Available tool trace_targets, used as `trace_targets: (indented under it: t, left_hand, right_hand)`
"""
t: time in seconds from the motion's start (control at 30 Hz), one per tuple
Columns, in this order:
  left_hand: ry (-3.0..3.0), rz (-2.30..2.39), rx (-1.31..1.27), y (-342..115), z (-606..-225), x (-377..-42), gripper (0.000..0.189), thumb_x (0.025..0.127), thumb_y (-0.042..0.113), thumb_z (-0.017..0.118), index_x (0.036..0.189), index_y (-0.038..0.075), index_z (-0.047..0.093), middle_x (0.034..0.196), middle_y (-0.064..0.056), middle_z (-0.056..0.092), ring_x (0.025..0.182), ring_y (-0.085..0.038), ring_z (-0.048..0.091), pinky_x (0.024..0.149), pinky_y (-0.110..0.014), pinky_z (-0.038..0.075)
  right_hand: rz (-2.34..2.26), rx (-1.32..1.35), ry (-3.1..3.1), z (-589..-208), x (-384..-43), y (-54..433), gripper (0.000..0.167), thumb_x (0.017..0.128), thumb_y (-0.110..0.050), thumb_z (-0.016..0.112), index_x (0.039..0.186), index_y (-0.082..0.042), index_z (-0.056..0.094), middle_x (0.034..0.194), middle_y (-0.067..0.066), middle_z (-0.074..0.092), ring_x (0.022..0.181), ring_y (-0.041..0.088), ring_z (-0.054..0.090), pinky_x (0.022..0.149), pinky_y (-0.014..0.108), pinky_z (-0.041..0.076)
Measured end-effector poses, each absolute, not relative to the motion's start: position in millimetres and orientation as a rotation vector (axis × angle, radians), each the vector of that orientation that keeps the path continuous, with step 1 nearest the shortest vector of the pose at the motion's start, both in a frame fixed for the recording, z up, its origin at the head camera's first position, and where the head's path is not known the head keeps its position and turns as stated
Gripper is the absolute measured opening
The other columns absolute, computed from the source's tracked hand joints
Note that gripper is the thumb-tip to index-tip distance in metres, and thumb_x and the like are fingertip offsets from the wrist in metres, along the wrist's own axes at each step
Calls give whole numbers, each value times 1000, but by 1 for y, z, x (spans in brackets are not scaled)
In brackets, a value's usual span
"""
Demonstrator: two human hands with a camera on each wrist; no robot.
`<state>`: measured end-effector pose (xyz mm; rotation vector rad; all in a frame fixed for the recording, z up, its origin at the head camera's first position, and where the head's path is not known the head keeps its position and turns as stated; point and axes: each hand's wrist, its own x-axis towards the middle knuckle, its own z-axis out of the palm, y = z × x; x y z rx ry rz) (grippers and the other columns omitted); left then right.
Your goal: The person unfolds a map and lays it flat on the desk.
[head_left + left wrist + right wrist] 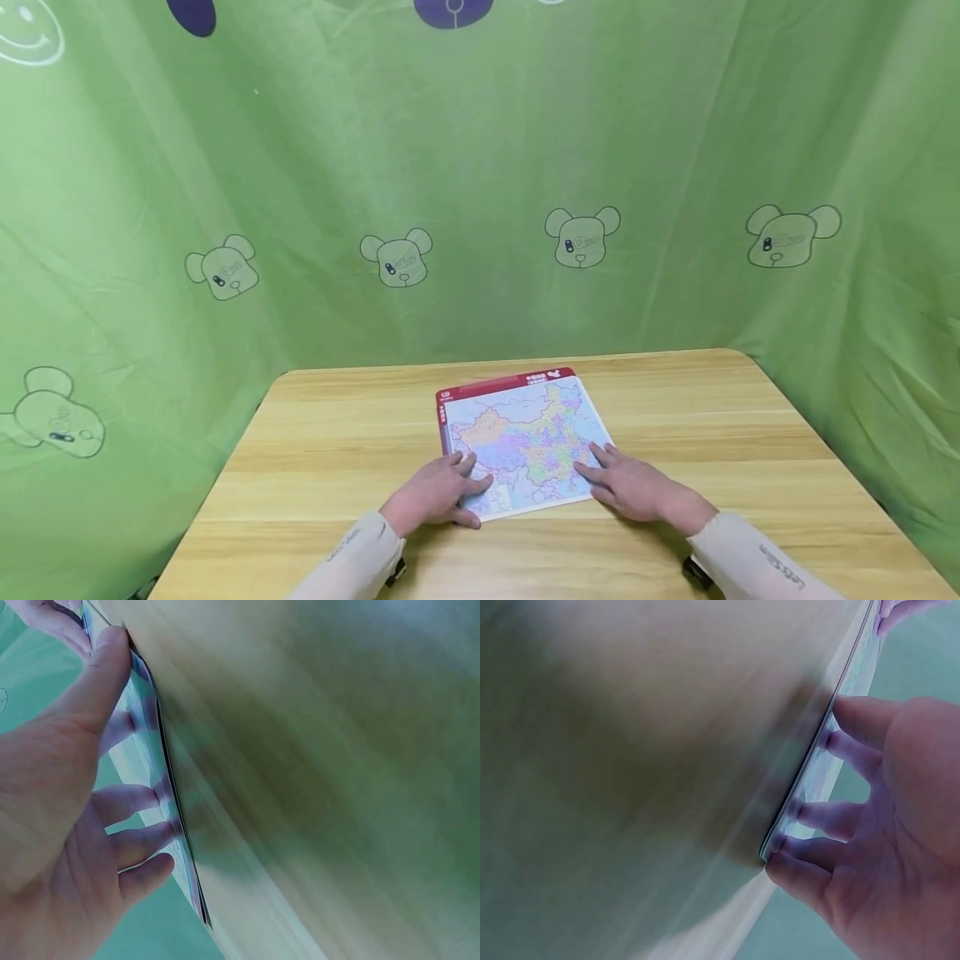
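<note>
A thin, flat map board [517, 442] with a red border and a colourful printed map lies on the table, slightly turned. My left hand [438, 493] rests on its near left corner, fingers spread over the print and thumb at the near edge. On the right side, my right hand [637, 487] touches the board with spread fingertips. In the left wrist view, the left fingers [139, 844] press down on the glossy face beside its thin edge. The right wrist view shows the right fingers [832, 817] on the face too, with the thumb at the edge.
The board lies on a light wooden table [315, 467] with rounded far corners. Green curtains [480, 167] printed with bear heads hang behind it and on both sides. Pale sleeves [757, 558] cover the forearms, with dark straps at the wrists.
</note>
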<state>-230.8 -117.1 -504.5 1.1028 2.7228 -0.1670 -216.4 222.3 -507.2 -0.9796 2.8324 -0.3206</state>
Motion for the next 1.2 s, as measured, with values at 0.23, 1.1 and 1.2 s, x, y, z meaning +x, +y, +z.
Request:
trace_targets:
  t: [0.23,1.1,1.2]
  left_hand:
    - [2716,-185,1141,-116,-504,-225,70,81,65,51,143,33,40,149,-13,34,134,-34,33,110,-39,29]
    - [2687,-203,1235,-112,-512,-217,73,82,67,50,144,32,39,149,-15,34,134,-36,33,109,-38,30]
    - [2683,-203,1241,-111,-512,-215,73,81,67,50,145,33,38,149,-14,34,134,-36,33,109,-38,30]
  right_hand:
    - [-335,-950,2822,-510,-221,225,46,98,-30,51,136,-5,51,142,33,33,125,57,32,100,63,32]
    - [-333,-845,2815,-513,-235,221,49,97,-32,52,137,-4,50,142,34,32,126,57,29,102,63,29]
    - [-335,-833,2814,-513,-237,221,49,97,-32,51,137,-4,49,143,33,32,127,57,28,103,62,28]
